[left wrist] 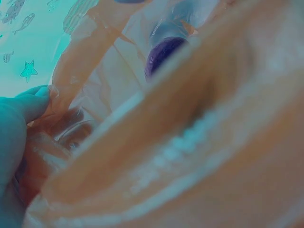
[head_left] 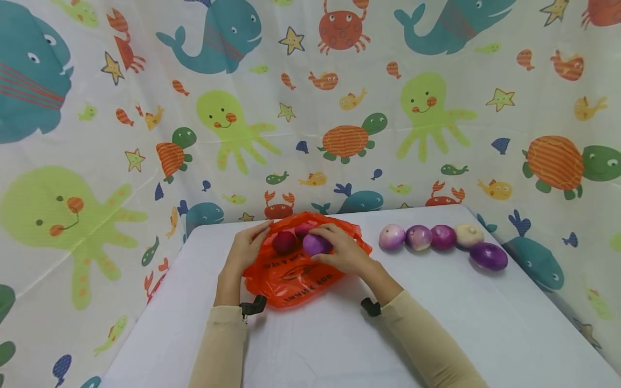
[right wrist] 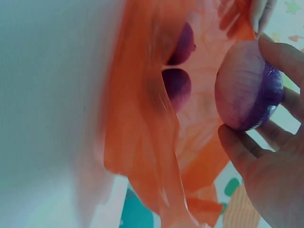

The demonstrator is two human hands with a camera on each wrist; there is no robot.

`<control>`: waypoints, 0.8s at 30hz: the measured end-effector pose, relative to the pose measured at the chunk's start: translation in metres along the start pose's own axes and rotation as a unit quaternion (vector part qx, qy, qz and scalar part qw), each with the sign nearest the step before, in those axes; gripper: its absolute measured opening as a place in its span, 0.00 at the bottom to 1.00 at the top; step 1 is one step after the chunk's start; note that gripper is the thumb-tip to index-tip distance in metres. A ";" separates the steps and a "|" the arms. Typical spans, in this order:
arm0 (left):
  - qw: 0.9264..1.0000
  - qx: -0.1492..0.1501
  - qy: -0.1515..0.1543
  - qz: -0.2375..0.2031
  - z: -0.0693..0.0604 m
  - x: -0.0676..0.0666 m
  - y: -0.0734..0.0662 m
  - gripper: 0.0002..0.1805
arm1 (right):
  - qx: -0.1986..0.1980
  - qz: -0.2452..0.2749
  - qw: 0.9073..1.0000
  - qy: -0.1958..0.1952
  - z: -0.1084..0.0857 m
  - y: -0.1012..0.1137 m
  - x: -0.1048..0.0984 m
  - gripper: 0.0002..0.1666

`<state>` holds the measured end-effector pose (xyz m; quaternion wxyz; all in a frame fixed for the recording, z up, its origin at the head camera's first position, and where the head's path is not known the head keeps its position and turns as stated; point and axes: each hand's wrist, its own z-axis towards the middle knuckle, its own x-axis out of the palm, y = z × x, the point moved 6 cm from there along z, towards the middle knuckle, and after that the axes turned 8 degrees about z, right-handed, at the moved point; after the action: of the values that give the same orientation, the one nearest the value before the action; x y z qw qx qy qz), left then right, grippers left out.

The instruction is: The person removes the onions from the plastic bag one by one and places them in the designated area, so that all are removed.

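Left hand (head_left: 245, 250) holds red bag (head_left: 291, 285); right hand (head_left: 347, 251) grips purple onion (head_left: 315, 246).

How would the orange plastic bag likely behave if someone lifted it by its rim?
The orange plastic bag would probably sag and fold, given its creases. It looks light itself, being thin enough to see through. The round onions inside would likely roll to its lowest point.

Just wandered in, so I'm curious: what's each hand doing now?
Left hand: holding the orange bag by its edge.
Right hand: holding a purple onion.
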<state>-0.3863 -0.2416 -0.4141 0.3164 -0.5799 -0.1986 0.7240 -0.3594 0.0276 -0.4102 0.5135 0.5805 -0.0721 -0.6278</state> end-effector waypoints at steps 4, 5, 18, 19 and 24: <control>1.000 -0.009 0.010 -0.004 0.003 0.000 0.004 0.22 | -0.001 -0.005 1.000 -0.011 0.000 -0.004 -0.009 0.39; 1.000 -0.010 0.012 -0.005 0.004 0.001 0.005 0.22 | -0.001 -0.004 1.000 -0.014 0.000 -0.005 -0.011 0.39; 1.000 -0.003 0.014 -0.006 0.010 0.001 0.009 0.22 | 0.017 -0.008 0.998 -0.054 -0.007 -0.020 -0.043 0.39; 1.000 0.000 0.012 -0.005 0.010 0.001 0.008 0.22 | 0.021 -0.009 0.998 -0.056 -0.009 -0.021 -0.045 0.39; 1.000 0.009 0.012 -0.005 0.010 0.000 0.007 0.22 | 0.029 -0.007 0.997 -0.068 -0.015 -0.025 -0.058 0.38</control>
<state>-0.3981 -0.2459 -0.4166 0.3270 -0.5846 -0.1914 0.7174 -0.3727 0.0891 -0.3938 0.4859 0.5514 -0.1206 -0.6673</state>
